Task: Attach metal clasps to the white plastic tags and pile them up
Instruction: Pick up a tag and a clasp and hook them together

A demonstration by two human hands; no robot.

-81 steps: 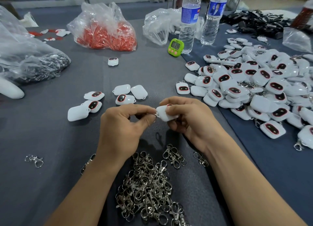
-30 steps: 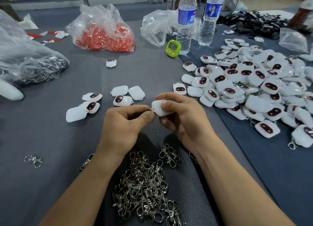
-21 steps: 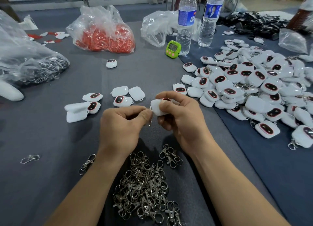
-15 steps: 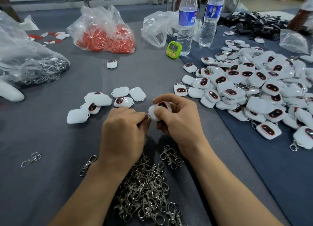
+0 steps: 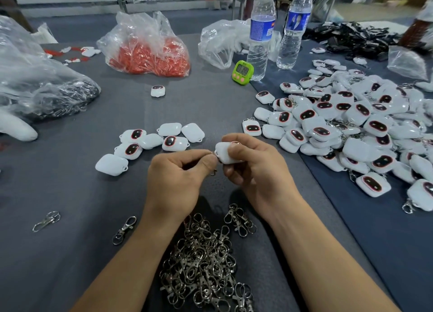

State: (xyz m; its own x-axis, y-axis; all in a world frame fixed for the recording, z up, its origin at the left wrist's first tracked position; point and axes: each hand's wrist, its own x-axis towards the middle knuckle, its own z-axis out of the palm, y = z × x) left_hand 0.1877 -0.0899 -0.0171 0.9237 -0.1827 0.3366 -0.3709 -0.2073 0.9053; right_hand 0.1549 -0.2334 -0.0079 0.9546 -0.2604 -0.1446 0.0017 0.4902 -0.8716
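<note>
While the left hand (image 5: 179,173) pinches a metal clasp (image 5: 214,155) and the right hand (image 5: 257,171) grips a white tag (image 5: 222,153), a large finished pile (image 5: 351,122) outnumbers the bare tags (image 5: 169,129)

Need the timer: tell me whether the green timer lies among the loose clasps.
No, the green timer stands beside a water bottle, far beyond the clasp pile.

Both bare forearms reach in from below, the left from 7 o'clock, the right from 5 o'clock, and meet mid-frame. The left hand (image 5: 178,178), back up, pinches a small silver metal clasp (image 5: 213,156) between thumb and curled forefinger. The right hand (image 5: 255,169) grips a white rounded plastic tag (image 5: 222,151) — thumb across it, fingers curled beneath.
</note>
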